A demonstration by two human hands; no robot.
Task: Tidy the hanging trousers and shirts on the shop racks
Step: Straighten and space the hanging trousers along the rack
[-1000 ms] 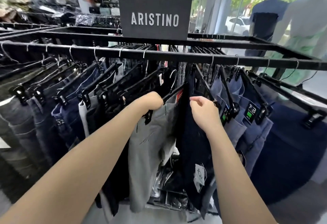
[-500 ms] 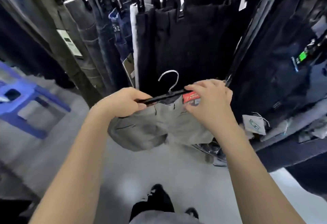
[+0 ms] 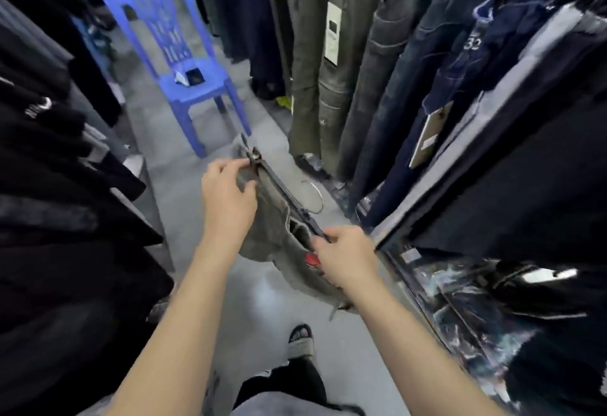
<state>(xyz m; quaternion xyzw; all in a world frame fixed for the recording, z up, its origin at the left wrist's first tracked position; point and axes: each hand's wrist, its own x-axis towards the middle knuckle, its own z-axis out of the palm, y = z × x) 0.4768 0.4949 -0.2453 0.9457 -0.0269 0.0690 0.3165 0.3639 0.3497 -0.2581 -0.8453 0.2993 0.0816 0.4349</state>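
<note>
**Grey trousers on clip hanger, held off the rack**

Right hand (image 3: pixel 345 258): fingers curled round the near end of the black hanger (image 3: pixel 285 197). Left hand (image 3: pixel 228 198): fingertips pinching the far clip end. Grey trousers (image 3: pixel 276 231): bunched below the bar, between both hands, above the floor (image 3: pixel 184 139). Hanging jeans (image 3: pixel 387 64): rack to the right. Dark garments (image 3: pixel 59 185): left. Blue plastic chair (image 3: pixel 170 54): farther down the aisle.
</note>
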